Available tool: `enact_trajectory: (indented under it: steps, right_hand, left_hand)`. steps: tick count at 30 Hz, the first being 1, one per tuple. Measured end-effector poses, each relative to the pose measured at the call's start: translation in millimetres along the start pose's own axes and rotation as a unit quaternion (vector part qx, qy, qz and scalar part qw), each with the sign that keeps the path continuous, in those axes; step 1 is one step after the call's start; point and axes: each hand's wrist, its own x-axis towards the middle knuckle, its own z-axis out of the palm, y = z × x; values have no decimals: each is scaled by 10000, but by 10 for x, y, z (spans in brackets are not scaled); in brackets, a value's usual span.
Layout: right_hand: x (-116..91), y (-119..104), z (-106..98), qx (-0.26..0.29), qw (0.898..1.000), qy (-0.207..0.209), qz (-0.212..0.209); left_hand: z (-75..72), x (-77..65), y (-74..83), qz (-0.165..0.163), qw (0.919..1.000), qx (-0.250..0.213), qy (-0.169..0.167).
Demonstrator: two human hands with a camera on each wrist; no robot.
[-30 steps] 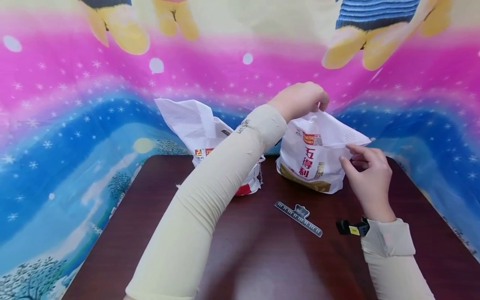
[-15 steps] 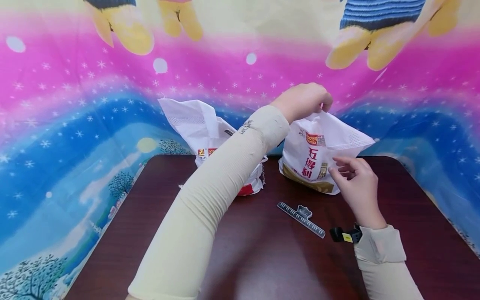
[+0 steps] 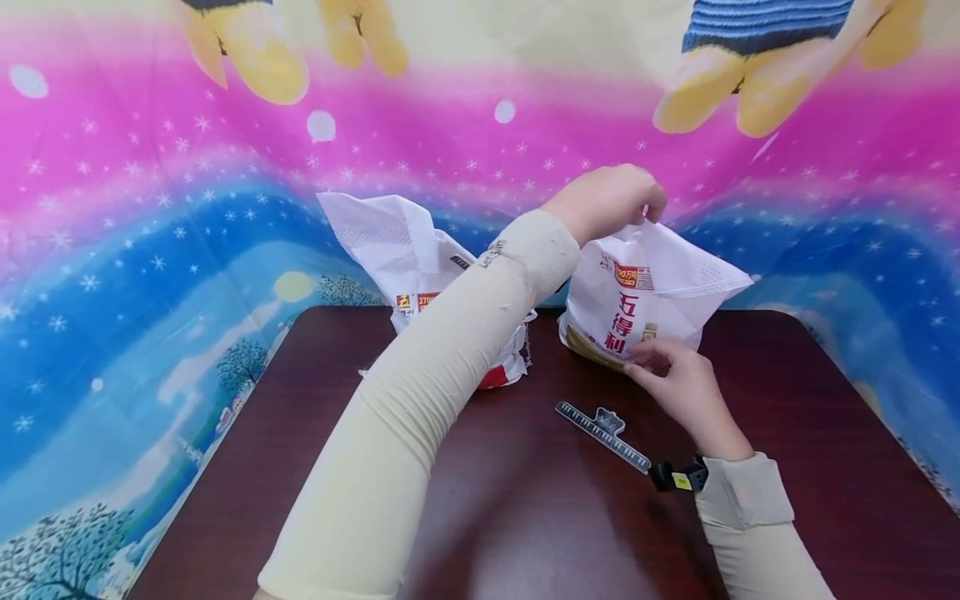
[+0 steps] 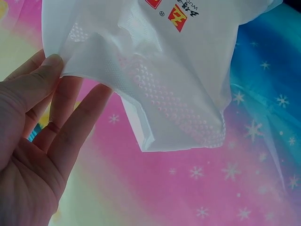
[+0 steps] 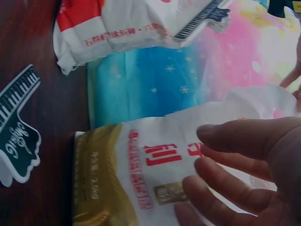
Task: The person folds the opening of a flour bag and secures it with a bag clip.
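A white flour bag (image 3: 592, 296) with red lettering and a gold base stands at the table's back right. My left hand (image 3: 607, 200) pinches its top edge between thumb and fingers; the left wrist view shows this edge (image 4: 87, 63) up close. My right hand (image 3: 690, 396) is at the bag's lower front, fingers loosely bent and holding nothing; whether the fingertips touch the bag I cannot tell. On the table before the bag lies a black clip (image 3: 600, 435) with a piano-key pattern. The right wrist view also shows this clip (image 5: 22, 146).
A second white flour bag (image 3: 375, 233) stands at the back left, partly hidden by my left sleeve (image 3: 405, 392). In the right wrist view a similar piano-key clip (image 5: 200, 21) is on that bag. A printed cloth (image 3: 480, 75) hangs behind the brown table (image 3: 487, 517).
My right hand has left the bag's right corner and moved down and left, towards the bag's lower front. The left hand still grips the top edge.
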Motion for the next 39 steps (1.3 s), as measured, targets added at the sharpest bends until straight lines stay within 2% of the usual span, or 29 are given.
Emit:
enact_trajectory:
  steps: [5,11,18,39]
  right_hand:
    - [22,48,79,-69,9983,-582,-57]
    - [39,84,169,-137,9940,-1063,-226]
    - [36,120,284,-124,9872,-1586,-52]
    - [57,298,521,-138,9801,-1975,124]
  left_hand:
    - [-1,23,3,72,9999,88,-19]
    - [4,43,-7,270,9991,312,0]
    - [32,26,-14,181,9998,114,6]
    - [61,79,-91,231,9996,175,-58]
